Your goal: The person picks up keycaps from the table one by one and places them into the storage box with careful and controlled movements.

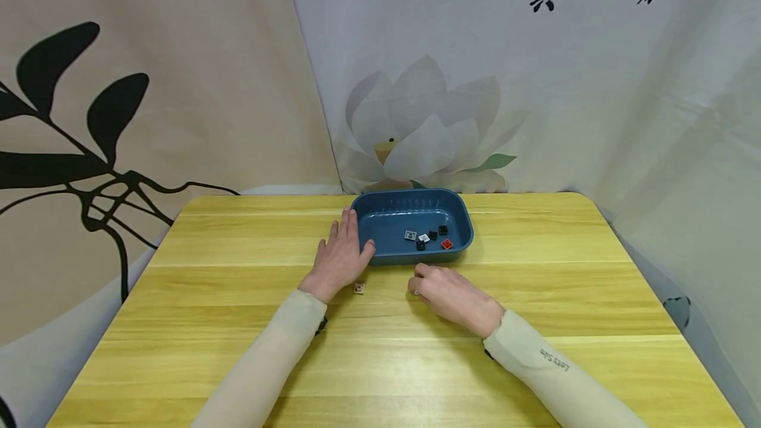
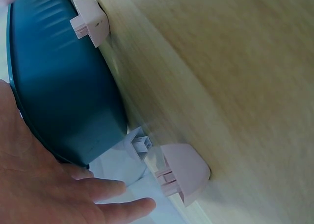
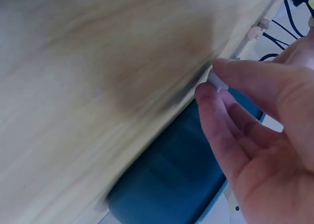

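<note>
My left hand (image 1: 339, 257) lies against the left end of a blue tray (image 1: 386, 260), its fingers straight and its thumb over the rim. My right hand (image 1: 454, 297) is just in front of the tray, thumb and fingertips pinching a small whitish keycap (image 3: 216, 81). In the left wrist view a pale pink keycap (image 2: 189, 172) lies on its side with its stem showing. Beside it is a whitish keycap (image 2: 140, 144), and another pink keycap (image 2: 93, 20) sits farther along the tray. The head view shows one keycap (image 1: 359, 288) on the table by my left wrist.
Several small pieces lie inside the tray, among them a red one (image 1: 446, 244), a grey-white one (image 1: 410, 235) and a black one (image 1: 442, 230). The tray stands at the far edge of the wooden table (image 1: 535, 243), close to a printed curtain (image 1: 285, 84).
</note>
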Demonstrator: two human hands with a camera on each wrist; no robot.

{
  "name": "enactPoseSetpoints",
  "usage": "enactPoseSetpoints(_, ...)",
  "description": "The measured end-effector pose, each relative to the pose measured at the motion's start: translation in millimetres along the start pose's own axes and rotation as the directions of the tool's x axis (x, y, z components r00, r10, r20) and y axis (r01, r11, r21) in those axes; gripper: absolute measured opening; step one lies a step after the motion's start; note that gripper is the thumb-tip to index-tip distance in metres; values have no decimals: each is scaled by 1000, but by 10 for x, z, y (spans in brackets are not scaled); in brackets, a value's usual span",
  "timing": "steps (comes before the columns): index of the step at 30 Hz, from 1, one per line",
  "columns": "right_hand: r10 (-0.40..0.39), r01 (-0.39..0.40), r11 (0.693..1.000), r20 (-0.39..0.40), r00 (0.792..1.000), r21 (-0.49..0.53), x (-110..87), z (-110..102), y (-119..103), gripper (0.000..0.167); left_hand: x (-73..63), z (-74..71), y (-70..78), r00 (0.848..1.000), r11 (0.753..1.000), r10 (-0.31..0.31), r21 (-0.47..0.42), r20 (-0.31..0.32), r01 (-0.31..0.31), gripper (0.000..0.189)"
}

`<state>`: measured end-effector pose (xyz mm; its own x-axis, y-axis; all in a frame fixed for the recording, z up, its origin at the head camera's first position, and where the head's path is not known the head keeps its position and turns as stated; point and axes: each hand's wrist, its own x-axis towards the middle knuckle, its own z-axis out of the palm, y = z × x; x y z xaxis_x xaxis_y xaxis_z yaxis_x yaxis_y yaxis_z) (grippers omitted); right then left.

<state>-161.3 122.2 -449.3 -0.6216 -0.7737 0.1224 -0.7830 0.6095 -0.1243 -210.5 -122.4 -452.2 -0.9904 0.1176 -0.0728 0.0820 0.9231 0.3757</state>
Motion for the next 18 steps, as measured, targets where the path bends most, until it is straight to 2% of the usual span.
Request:
enactPoseSetpoints(6,4,0,997,-59,998,73,-17,-63,-4,10,4,5,-2,1000,1000,3,3,-6,-3,83)
enactPoseSetpoints(11,27,-11,990,-110,994,142,-25,-152,-4,16,12,10,-7,1000,1000,4,5,-7,-4,83)
enactPoseSetpoints(18,5,25,992,-244,970,121,0,-269,34,17,12,10,-12,1000,1000,6,7,-10,-6,83)
